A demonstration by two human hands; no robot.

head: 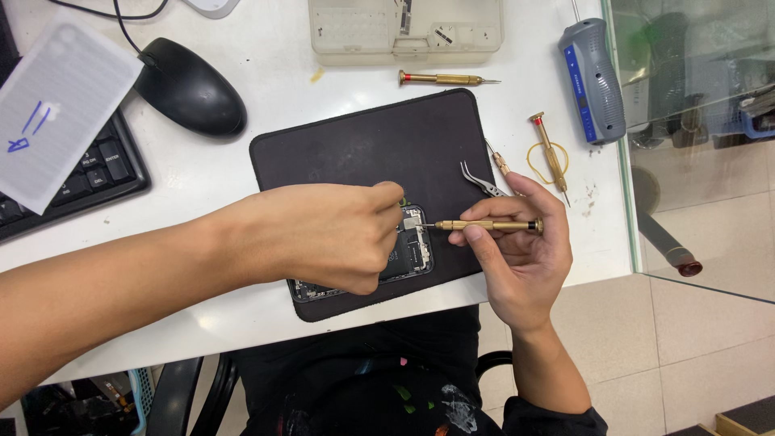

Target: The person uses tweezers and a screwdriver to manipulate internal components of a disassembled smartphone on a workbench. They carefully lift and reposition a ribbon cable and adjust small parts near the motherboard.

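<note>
- On the black work mat, near its front edge, lies an opened phone with its back off and the boards and shields bare
- left hand rests over the phone, fingers curled shut and pinching down near its top edge; what the fingertips hold is hidden, cannot tell
- right hand is closed around a brass screwdriver, held level, tip touching the phone's upper right corner by a small metal shield
- progress, as a judgement: phone is already open, inner parts look mostly in place, so screw work on the shield seems early or midway; no loose screws visible on the mat
- beside the mat on the white tabletop: curved tweezers, two more brass screwdrivers, a yellow rubber band, a grey-blue electric driver
- clear parts box at the back edge; black mouse and keyboard to the left, with a white ribbed sheet lying on the keyboard
</note>
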